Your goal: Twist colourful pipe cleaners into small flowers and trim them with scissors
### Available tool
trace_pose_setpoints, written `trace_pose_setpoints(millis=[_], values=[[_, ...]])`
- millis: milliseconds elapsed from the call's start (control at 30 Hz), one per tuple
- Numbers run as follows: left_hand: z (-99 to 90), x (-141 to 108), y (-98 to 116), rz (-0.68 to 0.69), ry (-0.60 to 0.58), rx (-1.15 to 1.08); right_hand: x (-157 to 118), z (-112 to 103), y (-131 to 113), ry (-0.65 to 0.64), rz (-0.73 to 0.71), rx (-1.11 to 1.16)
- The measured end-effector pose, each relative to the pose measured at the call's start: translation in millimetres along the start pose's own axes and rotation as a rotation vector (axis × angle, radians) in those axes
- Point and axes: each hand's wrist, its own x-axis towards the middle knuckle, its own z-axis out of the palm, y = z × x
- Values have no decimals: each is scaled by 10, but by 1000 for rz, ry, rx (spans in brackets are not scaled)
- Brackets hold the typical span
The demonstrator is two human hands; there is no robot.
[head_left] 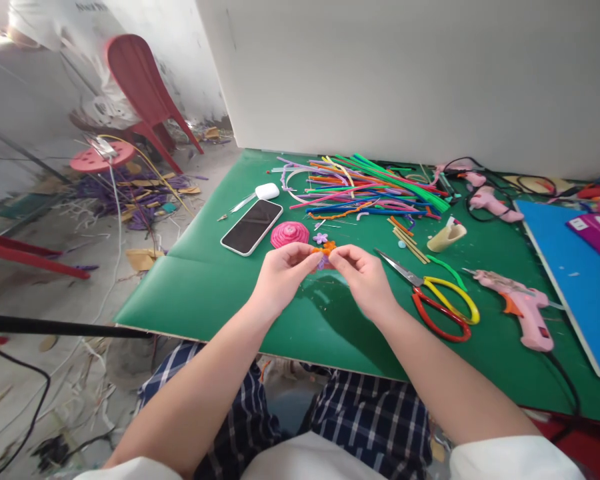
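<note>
Both hands meet above the green table [200, 280], pinching a small orange pipe-cleaner piece [329, 247] between them. My left hand [286, 272] has thumb and forefinger closed on its left end. On the other end, my right hand [363, 273] is closed in the same way. Purple bits show just under the fingertips; whether they join the orange piece I cannot tell. A small purple flower [321, 238] lies just beyond the fingers. Beside my left hand is a pink coiled disc [290, 235]. Scissors [443, 303] with red and yellow handles lie right of my right hand.
A phone [253, 227] and white case [267, 191] lie at the left. Colourful pipe cleaners [370, 187] are heaped at the back. Rightward are a pink glue gun [523, 307], a beige cup [447, 236] and a blue board [575, 280]. A person sits near a red chair [140, 87].
</note>
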Motion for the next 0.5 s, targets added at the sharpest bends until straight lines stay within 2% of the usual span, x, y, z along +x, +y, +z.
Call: trace_pose_setpoints(millis=[167,367,500], values=[[-88,37,24,34,-67,165,14,-40,-15,1,27,-79],[-71,34,22,32,3,19,53,-30,20,148,46,67],[-38,11,-15,79,-9,49,54,-29,25,149,50,99]])
